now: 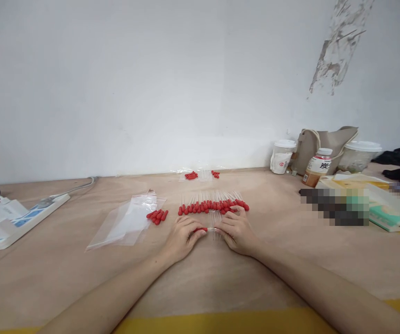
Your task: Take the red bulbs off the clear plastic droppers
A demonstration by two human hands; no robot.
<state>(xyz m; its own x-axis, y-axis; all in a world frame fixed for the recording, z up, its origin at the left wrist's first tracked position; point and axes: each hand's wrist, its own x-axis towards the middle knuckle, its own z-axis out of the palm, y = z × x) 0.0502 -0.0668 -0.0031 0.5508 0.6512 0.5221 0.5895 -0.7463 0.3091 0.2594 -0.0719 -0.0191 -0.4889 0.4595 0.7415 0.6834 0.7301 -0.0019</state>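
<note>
Left grip (pixel 182 235): pinching red bulb (pixel 202 229) | right grip (pixel 237 232): pinching clear tube (pixel 211 229)

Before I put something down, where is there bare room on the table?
The table is bare between the power strip and plastic bags, and between the red-ended sticks and the bottle. It is crowded around the left hand and right hand, and beside the bottle, with cups and a grey bag.

On desk (pixel 172 287): power strip (pixel 29 220) far left; plastic bags (pixel 126 220) right of it, loose bulbs (pixel 157 216) beside bags; row of tubes (pixel 213 205) centre; bulb heaps (pixel 191 176) behind row; rear right, bottle (pixel 317 168) before handbag (pixel 303 155).
</note>
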